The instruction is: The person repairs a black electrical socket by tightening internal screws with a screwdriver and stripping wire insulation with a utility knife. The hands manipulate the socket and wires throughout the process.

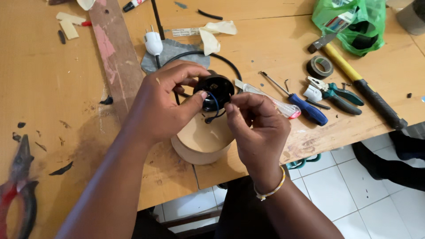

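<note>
My left hand [166, 106] grips a round black lamp socket [216, 90] just above a tan roll of tape [201, 144] on the wooden table [53, 88]. My right hand [256, 128] pinches a thin blue wire [215, 101] that curls out of the socket's open end. A black cable [226, 62] loops behind the socket toward a white plug [153, 43]. The socket's near side is hidden by my fingers.
A blue-handled screwdriver [305, 108], a clear-handled screwdriver [274, 102], teal pliers [336, 94], a black tape roll [319, 67] and a yellow-handled hammer [354, 77] lie at right. Red-handled pliers [20, 190] lie at left. A green plastic bag [354, 22] is at the back right.
</note>
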